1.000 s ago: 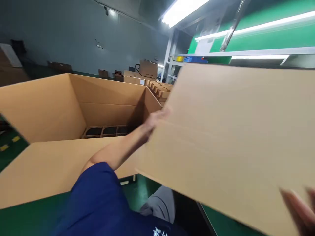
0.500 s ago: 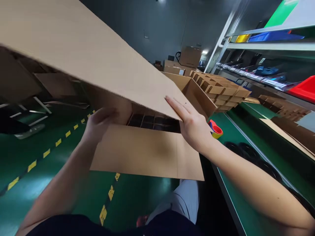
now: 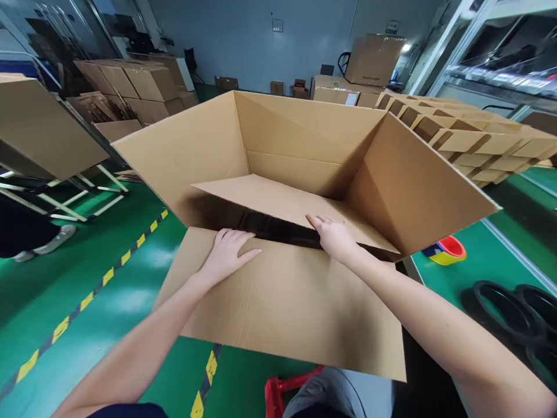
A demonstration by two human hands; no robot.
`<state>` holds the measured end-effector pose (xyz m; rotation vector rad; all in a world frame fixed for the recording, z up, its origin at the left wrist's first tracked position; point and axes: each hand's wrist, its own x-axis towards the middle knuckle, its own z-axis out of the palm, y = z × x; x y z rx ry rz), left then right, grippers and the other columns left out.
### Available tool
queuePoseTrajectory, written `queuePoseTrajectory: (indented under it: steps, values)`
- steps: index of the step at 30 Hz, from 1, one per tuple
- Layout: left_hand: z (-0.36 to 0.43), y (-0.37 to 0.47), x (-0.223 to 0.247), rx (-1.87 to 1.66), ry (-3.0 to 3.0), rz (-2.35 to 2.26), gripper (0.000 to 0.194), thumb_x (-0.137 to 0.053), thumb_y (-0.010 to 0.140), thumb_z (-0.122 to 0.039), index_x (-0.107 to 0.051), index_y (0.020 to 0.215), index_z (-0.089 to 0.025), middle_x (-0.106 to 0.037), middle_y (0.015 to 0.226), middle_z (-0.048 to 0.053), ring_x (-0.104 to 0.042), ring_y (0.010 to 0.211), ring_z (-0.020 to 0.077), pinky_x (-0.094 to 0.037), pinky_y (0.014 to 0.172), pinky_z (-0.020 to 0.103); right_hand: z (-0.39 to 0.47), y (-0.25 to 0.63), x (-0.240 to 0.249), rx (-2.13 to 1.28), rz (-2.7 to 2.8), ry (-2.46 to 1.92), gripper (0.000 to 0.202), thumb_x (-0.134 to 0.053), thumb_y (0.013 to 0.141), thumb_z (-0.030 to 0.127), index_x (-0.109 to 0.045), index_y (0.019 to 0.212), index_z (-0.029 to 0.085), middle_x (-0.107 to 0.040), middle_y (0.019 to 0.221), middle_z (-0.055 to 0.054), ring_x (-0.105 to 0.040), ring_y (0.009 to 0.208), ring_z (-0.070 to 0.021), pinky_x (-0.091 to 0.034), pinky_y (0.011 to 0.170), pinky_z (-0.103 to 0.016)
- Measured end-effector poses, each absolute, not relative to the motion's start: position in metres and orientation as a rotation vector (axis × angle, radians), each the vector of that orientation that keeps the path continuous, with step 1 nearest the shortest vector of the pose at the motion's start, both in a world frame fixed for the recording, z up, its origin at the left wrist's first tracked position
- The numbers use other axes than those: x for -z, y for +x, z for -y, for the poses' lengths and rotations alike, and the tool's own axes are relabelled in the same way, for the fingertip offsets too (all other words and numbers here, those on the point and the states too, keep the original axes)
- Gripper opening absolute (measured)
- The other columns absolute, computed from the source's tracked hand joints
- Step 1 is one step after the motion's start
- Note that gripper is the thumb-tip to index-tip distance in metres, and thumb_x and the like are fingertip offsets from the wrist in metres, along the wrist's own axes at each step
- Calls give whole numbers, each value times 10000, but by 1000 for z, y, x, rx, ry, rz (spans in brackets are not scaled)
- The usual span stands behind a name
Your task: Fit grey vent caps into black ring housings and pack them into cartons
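An open cardboard box [image 3: 304,128] stands in front of me with its flaps spread out. A flat cardboard sheet [image 3: 278,200] lies tilted inside it, its front edge raised above a dark gap. Through the gap, dark divided compartments [image 3: 278,227] show only in part. My right hand [image 3: 334,235] holds the sheet at its front edge, with fingers on top and the thumb hidden. My left hand [image 3: 228,255] rests open on the near flap [image 3: 282,307], fingers stretched toward the gap and thumb apart.
Cardboard dividers [image 3: 474,139] are stacked at the right. A roll of tape [image 3: 448,249] and black rings [image 3: 509,310] lie on the green bench. Behind my legs' edge shows a red stool [image 3: 278,395]. At left are a cart [image 3: 65,191] and a person's shoes [image 3: 54,239].
The cardboard sheet has come down from in front of my view into the box. My left hand has moved onto the near flap; my right hand stays at the sheet's edge.
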<state>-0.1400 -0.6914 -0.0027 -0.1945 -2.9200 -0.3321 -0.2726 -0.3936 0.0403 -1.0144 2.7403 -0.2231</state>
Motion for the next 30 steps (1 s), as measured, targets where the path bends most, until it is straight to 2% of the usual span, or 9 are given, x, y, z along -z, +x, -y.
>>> queuePoseTrajectory:
  steps: [8,11,15,21,27,30]
  values:
    - [692,-131,17,191,-275,2707,447,-556,993,-535,-670,1240,-181,-746,1141,113,-666,1087,296,-403,1073,509,427,-309,13,74,-2613,-1033,573,-316,1003,31,-448,1548,153,-602,1395,-184,-568,1290,-282,-456,1064,-369]
    - [690,-129,19,197,-236,2704,419,-583,974,-505,-676,1240,-194,-747,1143,113,-677,1072,294,-414,1082,505,424,-323,8,95,-2619,-1054,549,-315,1016,47,-470,1530,161,-612,1383,-187,-580,1271,-277,-469,1034,-369]
    - [689,-126,28,163,-185,2657,402,-605,945,-471,-670,1236,-202,-748,1106,118,-682,1042,294,-426,1082,509,414,-344,-13,194,-2707,-1073,516,-341,1027,77,-513,1501,184,-684,1274,-157,-666,1115,-274,-504,894,-342]
    - [708,-120,59,48,-107,2536,443,-475,942,-539,-662,1177,-213,-700,950,127,-664,943,314,-409,1050,571,404,-351,-27,263,-2734,-1027,477,-392,999,42,-589,1409,183,-711,1184,-135,-671,1053,-280,-480,794,-316]
    - [723,-111,73,-32,-64,2522,490,-410,914,-581,-646,1139,-215,-656,970,157,-623,969,356,-354,1058,646,411,-339,-21,252,-2680,-1006,433,-387,976,10,-597,1332,139,-690,1169,-175,-641,1066,-306,-499,857,-366]
    - [719,-112,73,-43,-38,2524,487,-383,930,-586,-653,1109,-224,-652,959,149,-623,956,348,-359,1046,644,416,-332,-8,205,-2595,-1059,469,-351,1003,27,-528,1429,112,-650,1257,-206,-604,1162,-330,-506,948,-438]
